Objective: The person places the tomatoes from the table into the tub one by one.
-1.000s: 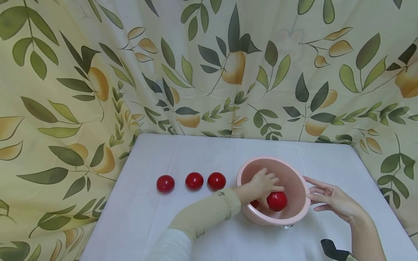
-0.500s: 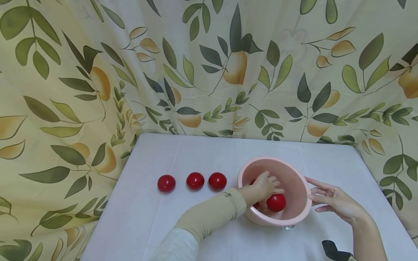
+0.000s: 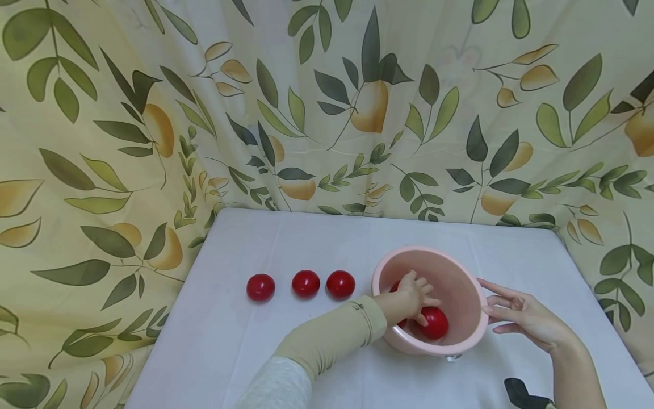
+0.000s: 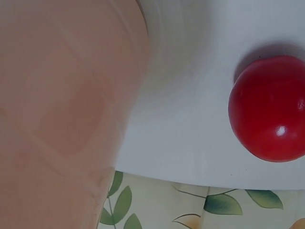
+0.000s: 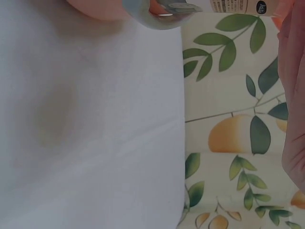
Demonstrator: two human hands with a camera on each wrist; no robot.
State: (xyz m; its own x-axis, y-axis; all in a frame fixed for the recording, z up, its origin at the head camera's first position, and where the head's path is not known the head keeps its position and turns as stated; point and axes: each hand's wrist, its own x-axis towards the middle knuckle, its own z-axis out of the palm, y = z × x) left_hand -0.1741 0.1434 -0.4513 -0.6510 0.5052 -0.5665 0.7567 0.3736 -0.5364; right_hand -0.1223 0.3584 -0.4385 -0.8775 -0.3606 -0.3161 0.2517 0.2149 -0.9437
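Observation:
In the head view a pink bucket point(image 3: 462, 346) stands on the white table. My left hand point(image 3: 413, 295) reaches into it with spread fingers, just above and behind a red tomato point(image 3: 435, 325); thumb contact is hard to tell. More red shows at the bucket's left inside, mostly covered by hand and wrist. My right hand point(image 3: 526, 318) touches the bucket's right outer side with thumb and fingertips, fingers fairly straight. Left of the bucket, three tomatoes lie in a row: a left one point(image 3: 260, 288), a middle one point(image 3: 305, 284) and a right one point(image 3: 340, 284).
White cloth covers the table point(image 3: 306, 244). Behind it hangs a curtain point(image 3: 327, 142) printed with leaves and fruit. In the right wrist view a shiny silvery part point(image 5: 159, 16) and a printed label point(image 5: 238, 5) show near the top. A black strap point(image 3: 523, 395) sits by my right forearm.
My left hand's fingers have lifted and spread above the tomato, which now sits slightly lower in the bucket. My right hand stays at the bucket's side.

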